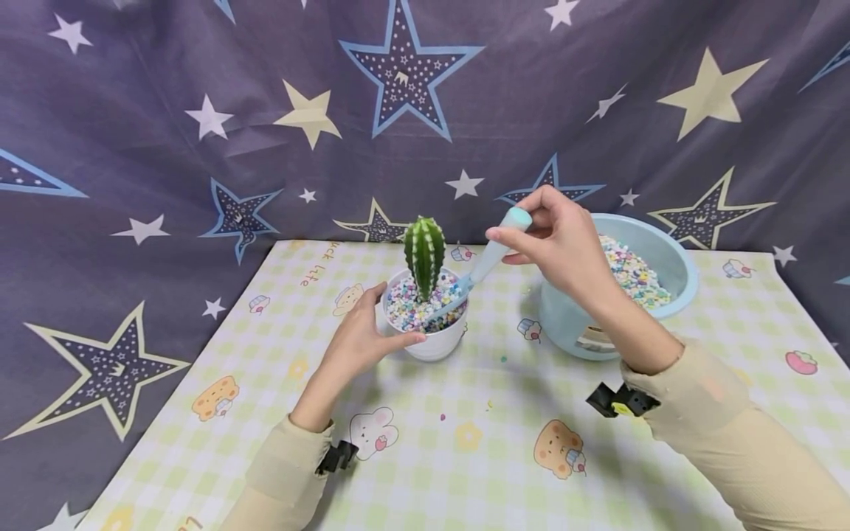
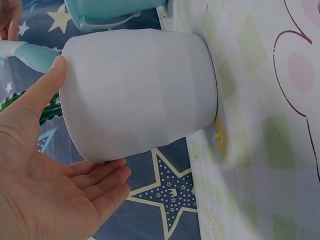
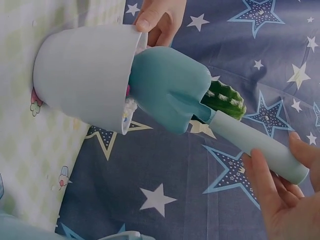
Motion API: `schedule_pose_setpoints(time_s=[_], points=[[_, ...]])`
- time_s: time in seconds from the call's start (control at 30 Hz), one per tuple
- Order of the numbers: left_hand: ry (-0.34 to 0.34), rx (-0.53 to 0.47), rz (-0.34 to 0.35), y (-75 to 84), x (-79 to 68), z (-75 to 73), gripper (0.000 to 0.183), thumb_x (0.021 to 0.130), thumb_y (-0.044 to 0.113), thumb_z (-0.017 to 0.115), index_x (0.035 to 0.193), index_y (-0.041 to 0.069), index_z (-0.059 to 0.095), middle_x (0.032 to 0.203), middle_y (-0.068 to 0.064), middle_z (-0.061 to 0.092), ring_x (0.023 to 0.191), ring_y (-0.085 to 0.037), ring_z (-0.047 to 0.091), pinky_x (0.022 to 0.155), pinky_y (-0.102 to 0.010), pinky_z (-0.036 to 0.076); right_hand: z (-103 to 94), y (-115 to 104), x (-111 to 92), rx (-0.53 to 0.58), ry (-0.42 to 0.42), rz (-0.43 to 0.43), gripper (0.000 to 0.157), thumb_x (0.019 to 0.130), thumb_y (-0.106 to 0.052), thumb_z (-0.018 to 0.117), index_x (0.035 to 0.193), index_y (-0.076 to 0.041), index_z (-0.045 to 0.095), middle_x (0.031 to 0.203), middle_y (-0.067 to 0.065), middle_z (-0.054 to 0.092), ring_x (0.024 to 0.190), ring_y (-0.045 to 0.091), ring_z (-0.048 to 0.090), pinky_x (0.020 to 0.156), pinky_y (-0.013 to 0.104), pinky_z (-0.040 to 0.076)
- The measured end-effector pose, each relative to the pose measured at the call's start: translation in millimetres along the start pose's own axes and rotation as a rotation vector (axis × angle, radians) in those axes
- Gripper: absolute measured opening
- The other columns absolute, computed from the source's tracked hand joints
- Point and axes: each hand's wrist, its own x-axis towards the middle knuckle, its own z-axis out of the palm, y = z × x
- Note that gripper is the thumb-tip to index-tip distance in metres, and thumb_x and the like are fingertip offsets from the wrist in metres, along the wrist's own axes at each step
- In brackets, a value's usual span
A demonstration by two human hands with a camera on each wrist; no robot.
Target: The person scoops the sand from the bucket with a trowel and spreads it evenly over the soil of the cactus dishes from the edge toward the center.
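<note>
A small green cactus [image 1: 425,254] stands in a white flowerpot [image 1: 434,345] filled with multicoloured pebbles [image 1: 403,304]. My left hand [image 1: 361,339] holds the pot from its left side, thumb at the near rim and fingers round the far side. Between thumb and fingers, my right hand [image 1: 564,240] pinches the handle of a light-blue trowel [image 1: 490,257]. The trowel slants down to the left, its blade tip among the pebbles beside the cactus. In the right wrist view the blade [image 3: 167,82] overlaps the pot's mouth, so its tip is hidden.
Right of the pot, a light-blue bucket [image 1: 564,324] holds more coloured pebbles [image 1: 631,273], partly behind my right hand. A few stray pebbles lie on the checked tablecloth [image 1: 438,479]. A dark star-patterned cloth [image 1: 252,147] hangs behind the table.
</note>
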Motion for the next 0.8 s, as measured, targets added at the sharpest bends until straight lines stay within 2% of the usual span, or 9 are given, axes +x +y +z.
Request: schedule_pose_setpoints(time_s=[0.3, 0.6, 0.8], points=[[-0.002, 0.002, 0.002, 0.7, -0.3, 0.5, 0.116, 0.071, 0.056, 0.085, 0.157, 0.007, 0.024, 0.160, -0.016, 0.035, 0.146, -0.038, 0.037, 0.119, -0.055, 0.034, -10.0, -4, -3, -0.009, 0.014, 0.009, 0.029, 0.087, -0.016, 0.077, 0.099, -0.003, 0.054, 0.073, -0.011, 0.068, 0.065, 0.006, 0.073, 0.066, 0.030, 0.064], [0.001, 0.002, 0.010, 0.0, 0.1, 0.3, 0.115, 0.071, 0.056, 0.085, 0.157, 0.007, 0.025, 0.160, -0.016, 0.034, 0.146, -0.038, 0.036, 0.119, -0.055, 0.034, -21.3, -1, -4, -0.049, 0.028, 0.042, 0.030, 0.088, -0.020, 0.077, 0.103, -0.006, 0.054, 0.075, -0.016, 0.070, 0.066, 0.005, 0.074, 0.067, 0.028, 0.063], [-0.011, -0.014, 0.020, -0.3, 0.0, -0.6, 0.115, 0.072, 0.053, 0.085, 0.157, 0.006, 0.023, 0.161, -0.018, 0.033, 0.147, -0.038, 0.035, 0.120, -0.056, 0.033, -26.8, 1, -4, -0.022, 0.038, 0.035, 0.028, 0.089, -0.017, 0.075, 0.105, -0.006, 0.054, 0.077, -0.018, 0.070, 0.067, 0.004, 0.073, 0.068, 0.031, 0.064]])
